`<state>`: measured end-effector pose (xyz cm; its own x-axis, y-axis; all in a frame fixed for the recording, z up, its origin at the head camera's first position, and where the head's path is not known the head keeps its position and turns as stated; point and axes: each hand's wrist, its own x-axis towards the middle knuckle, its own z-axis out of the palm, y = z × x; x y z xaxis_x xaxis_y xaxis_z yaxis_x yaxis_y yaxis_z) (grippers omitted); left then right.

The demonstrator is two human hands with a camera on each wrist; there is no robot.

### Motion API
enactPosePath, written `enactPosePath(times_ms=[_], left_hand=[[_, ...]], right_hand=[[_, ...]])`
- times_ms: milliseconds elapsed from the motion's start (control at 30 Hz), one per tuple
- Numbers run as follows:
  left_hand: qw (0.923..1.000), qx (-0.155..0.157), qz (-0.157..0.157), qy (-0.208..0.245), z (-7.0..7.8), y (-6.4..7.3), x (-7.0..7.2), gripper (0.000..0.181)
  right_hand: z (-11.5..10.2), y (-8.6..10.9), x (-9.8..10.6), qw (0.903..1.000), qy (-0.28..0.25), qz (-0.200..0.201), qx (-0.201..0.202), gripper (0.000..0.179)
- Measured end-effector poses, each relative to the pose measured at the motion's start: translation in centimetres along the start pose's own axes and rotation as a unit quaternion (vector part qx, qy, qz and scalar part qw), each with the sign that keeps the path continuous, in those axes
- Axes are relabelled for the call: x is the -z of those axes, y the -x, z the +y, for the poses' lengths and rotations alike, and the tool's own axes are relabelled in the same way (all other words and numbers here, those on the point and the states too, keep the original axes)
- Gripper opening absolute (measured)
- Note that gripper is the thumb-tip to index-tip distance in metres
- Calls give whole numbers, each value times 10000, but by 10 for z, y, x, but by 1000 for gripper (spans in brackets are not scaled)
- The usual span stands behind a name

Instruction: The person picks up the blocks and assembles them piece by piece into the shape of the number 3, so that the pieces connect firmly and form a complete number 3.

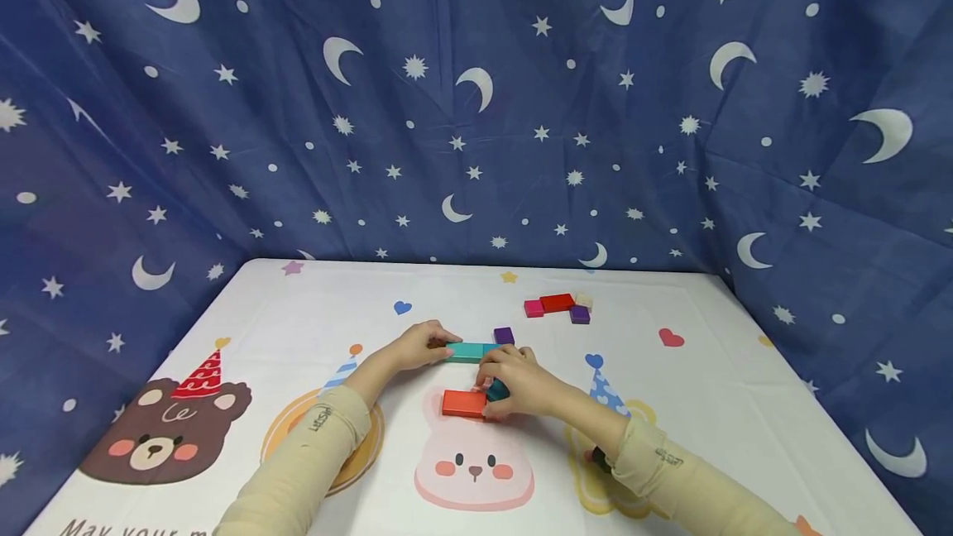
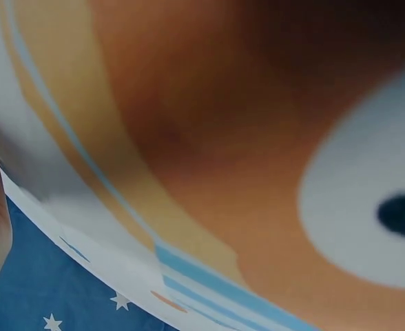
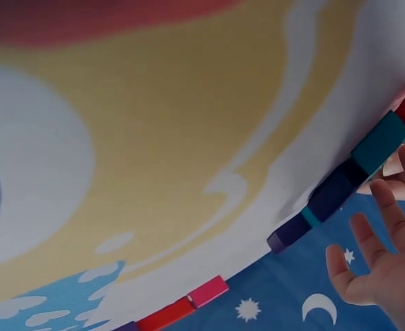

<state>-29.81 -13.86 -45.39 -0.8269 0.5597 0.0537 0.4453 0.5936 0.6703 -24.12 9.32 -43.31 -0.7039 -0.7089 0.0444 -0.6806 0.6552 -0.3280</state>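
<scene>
In the head view a turquoise block and a blue block lie end to end. My left hand pinches the turquoise block's left end between thumb and finger; something brown shows under it, too hidden to name. My right hand holds a dark teal block between thumb and fingers, beside the right end of an orange-red block. A purple block sits just behind the blue one. In the right wrist view, the curved fingers of that hand are beside the dark teal block.
Farther back lie a pink block, a red block, a cream block and another purple block. A dark object is partly hidden by the right forearm. A starry blue curtain hangs behind the white tablecloth.
</scene>
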Motion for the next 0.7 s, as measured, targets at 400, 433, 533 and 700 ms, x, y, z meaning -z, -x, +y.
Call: enactPosePath(times_ms=[400,433,533,700], left_hand=[[9996,-176,42,-196,0,-2,-3,26],[9997,-130,35,-181,0,-2,-2,27],[9998,-87,13,-203,1,-3,-1,27],[9994,-40,-42,-338,2,-3,1,27]], right_hand=[[3,5,8,9995,-241,180,3,28],[4,5,8,9995,-222,209,6,27],[6,6,11,9995,-189,264,-30,25],[10,7,14,9993,-213,267,-129,27]])
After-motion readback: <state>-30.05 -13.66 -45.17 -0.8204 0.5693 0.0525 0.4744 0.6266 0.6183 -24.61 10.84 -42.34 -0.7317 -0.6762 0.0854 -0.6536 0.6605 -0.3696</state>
